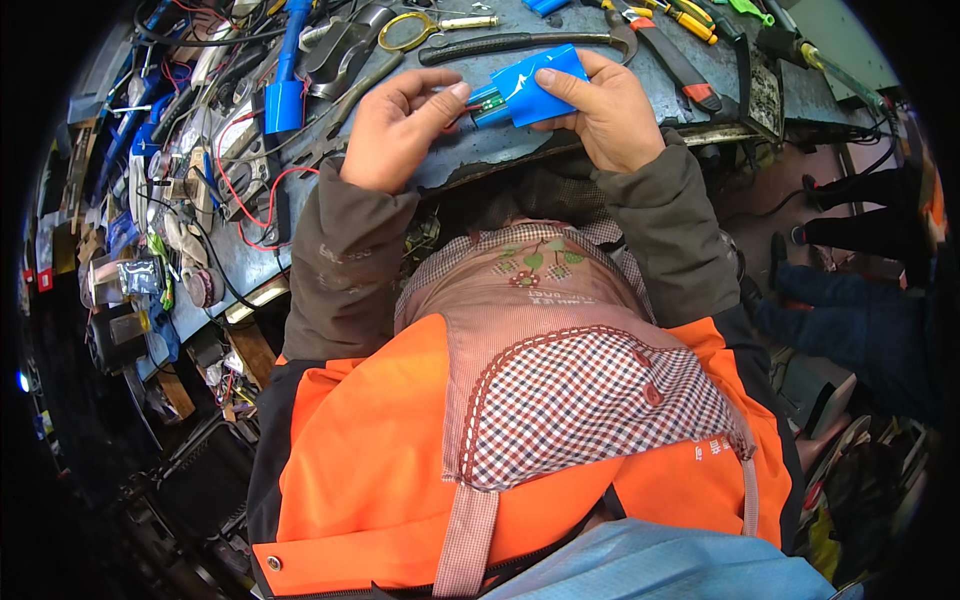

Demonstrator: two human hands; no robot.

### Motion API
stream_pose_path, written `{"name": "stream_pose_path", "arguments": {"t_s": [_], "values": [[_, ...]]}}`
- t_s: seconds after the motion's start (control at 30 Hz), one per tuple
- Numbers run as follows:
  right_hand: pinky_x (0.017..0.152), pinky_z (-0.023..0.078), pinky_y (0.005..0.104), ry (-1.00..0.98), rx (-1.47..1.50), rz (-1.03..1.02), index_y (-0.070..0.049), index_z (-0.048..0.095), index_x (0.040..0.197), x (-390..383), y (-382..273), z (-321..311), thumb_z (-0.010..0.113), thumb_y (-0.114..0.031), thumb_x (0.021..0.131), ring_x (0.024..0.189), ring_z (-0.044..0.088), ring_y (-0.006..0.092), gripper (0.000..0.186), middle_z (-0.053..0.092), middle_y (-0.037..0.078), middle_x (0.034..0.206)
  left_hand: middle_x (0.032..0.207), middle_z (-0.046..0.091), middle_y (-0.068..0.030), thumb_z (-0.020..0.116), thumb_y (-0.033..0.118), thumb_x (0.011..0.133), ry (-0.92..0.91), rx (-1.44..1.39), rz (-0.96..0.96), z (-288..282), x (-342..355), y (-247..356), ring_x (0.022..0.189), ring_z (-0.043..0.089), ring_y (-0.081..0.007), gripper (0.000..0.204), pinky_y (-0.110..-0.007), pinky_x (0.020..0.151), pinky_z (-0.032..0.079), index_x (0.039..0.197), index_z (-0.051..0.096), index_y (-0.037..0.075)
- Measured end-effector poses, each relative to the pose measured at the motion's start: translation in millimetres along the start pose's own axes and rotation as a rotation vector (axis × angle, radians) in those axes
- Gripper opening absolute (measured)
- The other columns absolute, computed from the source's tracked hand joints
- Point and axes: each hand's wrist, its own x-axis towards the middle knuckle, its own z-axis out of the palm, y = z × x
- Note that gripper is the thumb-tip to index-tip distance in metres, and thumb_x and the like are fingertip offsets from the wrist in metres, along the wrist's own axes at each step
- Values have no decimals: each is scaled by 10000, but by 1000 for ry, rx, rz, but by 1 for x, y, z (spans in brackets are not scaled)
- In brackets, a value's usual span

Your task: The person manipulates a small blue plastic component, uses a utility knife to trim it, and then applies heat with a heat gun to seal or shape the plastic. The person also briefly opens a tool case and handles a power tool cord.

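Observation:
My right hand (615, 110) grips a shiny blue plastic sleeve (540, 88), thumb on top and fingers underneath. Out of the sleeve's left end sticks a blue battery pack (489, 118) with a small green circuit board (490, 103) on it. At that end my left hand (400, 125) has thumb and forefinger closed on thin dark and reddish wires, mostly hidden by the fingertips. Both hands are just above the near edge of the workbench (455, 160). How far the pack reaches inside the sleeve is hidden.
Behind my hands lie a hammer (520, 42), a yellow-rimmed magnifying glass (407, 32) and yellow-handled pliers (690, 22). Blue sleeving (284, 105) and a red wire (270, 200) are to the left, beside heaped tools. Another person's legs (850, 310) show at right.

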Motion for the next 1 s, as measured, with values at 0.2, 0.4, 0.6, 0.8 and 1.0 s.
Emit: {"name": "stream_pose_path", "arguments": {"t_s": [0.2,0.4,0.6,0.8,1.0], "values": [[785,657,347,4,20,-17,25,659,1197,-2,1,1,723,-148,1002,915,758,190,268,752,111,1074,966,728,-92,725,170,1006,-39,-176,-186,-2,-4,-3,835,685,-134,332,-261,728,548,1253,691,-49],[775,654,335,-11,60,7,18,664,1192,-6,-1,3,734,-161,997,925,753,190,273,750,110,1081,958,759,-130,801,104,928,1,-235,-104,0,-3,-8,832,740,-162,373,-276,746,605,1236,692,-77],[768,652,321,-64,47,85,16,668,1156,-9,-2,4,752,-160,983,930,745,187,261,744,110,1072,962,766,-131,803,61,920,-3,-187,-15,3,-8,-6,837,746,-173,355,-284,751,612,1229,695,-76],[768,654,322,-51,73,93,31,644,1171,-15,2,14,749,-147,983,939,744,200,279,731,120,1079,989,769,-125,806,75,927,-20,-216,-21,4,-8,-6,848,746,-173,339,-287,754,615,1220,698,-58],[773,656,336,-14,136,93,38,627,1197,-17,0,15,735,-137,989,951,743,206,292,726,125,1097,1033,709,-100,806,49,897,237,-136,196,13,-11,-6,924,687,-160,320,-307,801,598,1183,681,-24]]}}
